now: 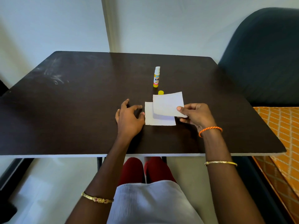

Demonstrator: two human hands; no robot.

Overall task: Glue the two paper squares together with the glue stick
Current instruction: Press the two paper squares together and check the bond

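Note:
One white paper square [151,119] lies flat on the dark table [80,110]. Above it, shifted up and to the right, hovers a second white paper square [168,104], pinched at its right corner by my right hand [195,116]. My left hand [129,118] rests on the table at the flat square's left edge, fingers spread, a fingertip touching the paper. The glue stick [157,77] stands upright and uncapped behind the papers, white glue showing at its top. Its yellow cap [161,92] sits on the table just behind the lifted square.
A dark padded chair [262,54] stands at the table's right rear. An orange patterned cloth [283,135] lies to the right of the table. The wall runs directly behind the table's far edge. My knees show under the front edge.

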